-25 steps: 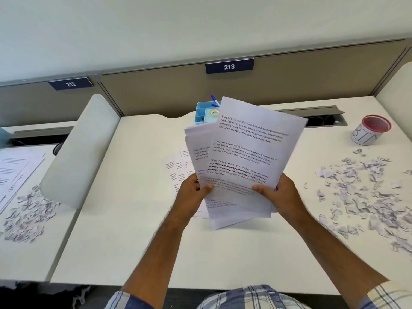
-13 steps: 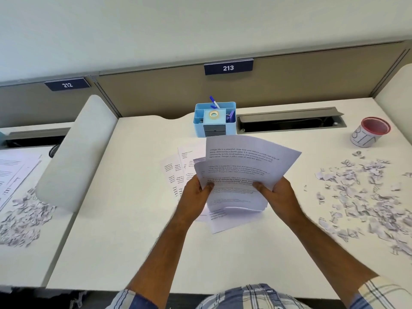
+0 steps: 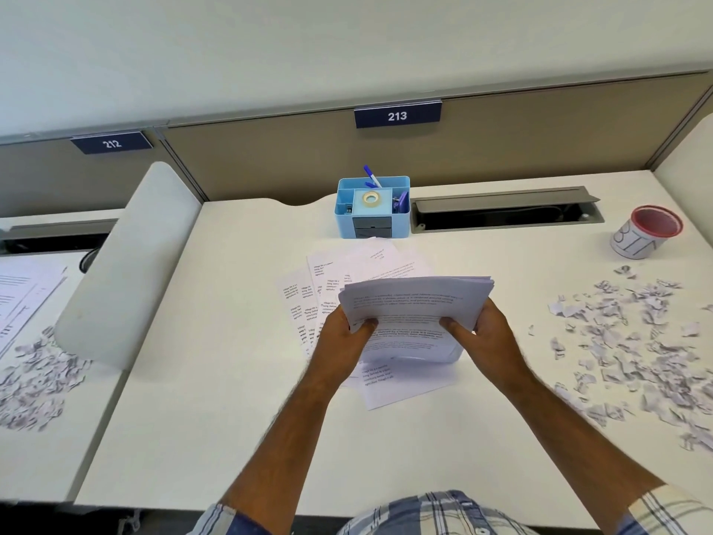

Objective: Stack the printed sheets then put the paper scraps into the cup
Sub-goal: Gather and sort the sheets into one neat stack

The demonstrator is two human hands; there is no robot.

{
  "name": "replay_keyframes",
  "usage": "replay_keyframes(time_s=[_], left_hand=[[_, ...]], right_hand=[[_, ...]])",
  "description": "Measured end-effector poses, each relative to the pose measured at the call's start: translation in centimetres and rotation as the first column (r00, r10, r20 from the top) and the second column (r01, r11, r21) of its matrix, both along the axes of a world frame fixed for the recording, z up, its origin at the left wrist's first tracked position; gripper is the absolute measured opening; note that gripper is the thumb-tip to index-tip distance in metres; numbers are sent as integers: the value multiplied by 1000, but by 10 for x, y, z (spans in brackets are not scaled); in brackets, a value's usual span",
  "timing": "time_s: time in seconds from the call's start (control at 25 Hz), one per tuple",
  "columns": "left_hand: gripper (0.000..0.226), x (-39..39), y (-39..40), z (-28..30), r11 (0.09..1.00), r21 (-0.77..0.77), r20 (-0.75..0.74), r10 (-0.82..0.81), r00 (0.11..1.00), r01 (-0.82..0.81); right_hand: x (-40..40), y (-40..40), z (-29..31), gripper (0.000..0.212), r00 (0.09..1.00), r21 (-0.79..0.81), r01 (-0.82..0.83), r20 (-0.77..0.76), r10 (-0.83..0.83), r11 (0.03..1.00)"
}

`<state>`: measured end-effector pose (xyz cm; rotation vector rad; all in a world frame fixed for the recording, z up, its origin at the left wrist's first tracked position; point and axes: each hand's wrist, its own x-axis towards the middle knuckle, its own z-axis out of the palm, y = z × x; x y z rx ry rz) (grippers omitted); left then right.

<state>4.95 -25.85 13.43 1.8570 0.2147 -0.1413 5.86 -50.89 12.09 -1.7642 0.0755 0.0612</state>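
Observation:
I hold a bundle of printed sheets (image 3: 416, 303) almost flat above the desk, its far edges lined up. My left hand (image 3: 343, 334) grips its near left corner and my right hand (image 3: 484, 328) grips its near right side. More printed sheets (image 3: 332, 276) lie fanned out on the desk beneath and to the left, and one sheet (image 3: 401, 384) sticks out toward me. A wide scatter of paper scraps (image 3: 632, 341) covers the right part of the desk. The red-rimmed white cup (image 3: 646, 231) stands at the far right.
A light blue desk organiser (image 3: 372, 208) with pens and tape stands at the back centre, next to an open grey cable tray (image 3: 505, 208). A white divider (image 3: 123, 264) separates the left desk, which holds papers (image 3: 23, 299) and more scraps (image 3: 34, 380).
The bundle, held upright and fanned a second ago, has tipped forward and down to nearly flat, and its sheets have drawn together into a squarer stack.

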Motion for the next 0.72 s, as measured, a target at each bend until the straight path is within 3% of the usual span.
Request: replay_keyframes(time_s=[0.2,0.48,0.72], left_hand=[[54,5,-1,-5,997,-77,-54,12,998,-16],[38,7,-14,-12,979,-182,-96,78,992,-94],[33,7,-18,-25,987,-136,-161,62,985,-85]], right_hand=[[0,2,-2,50,999,-15,12,-29,-12,1000],[3,5,-4,46,1000,-14,19,15,-19,1000],[3,3,-18,38,999,-22,2,-36,-3,1000]])
